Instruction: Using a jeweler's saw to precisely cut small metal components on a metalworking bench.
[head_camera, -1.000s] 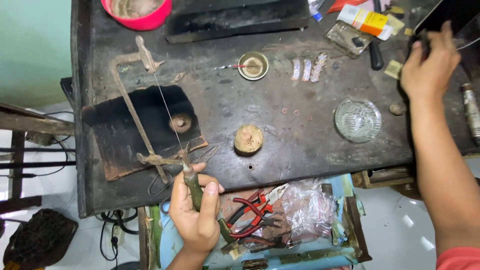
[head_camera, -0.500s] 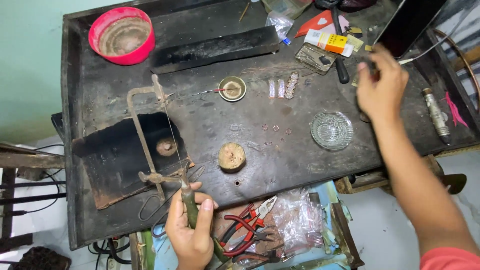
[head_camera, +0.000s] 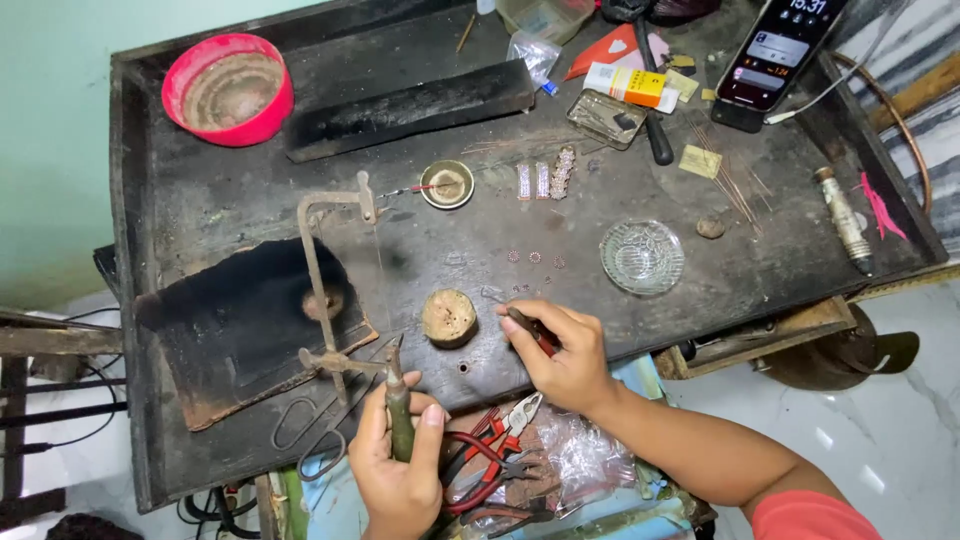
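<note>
On the dark bench (head_camera: 240, 200), the left hand (head_camera: 398, 470) grips the jeweller's saw (head_camera: 345, 290); the right hand (head_camera: 562, 350) pinches a small tool (head_camera: 530, 328) beside the wooden peg (head_camera: 449, 317). A twisted frame could snap the thin blade.

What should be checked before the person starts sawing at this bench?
1. Left hand has a full grip on the saw handle: ok.
2. Saw frame lies flat on the dark bench: ok.
3. Blade tension: cannot tell, the blade is too thin to judge.
4. Right hand has a small tool pinched in its fingers: ok.
5. Round wooden block sits free between both hands: ok.
6. Red-handled pliers lie on the lower shelf, beside the left hand: ok.
</note>
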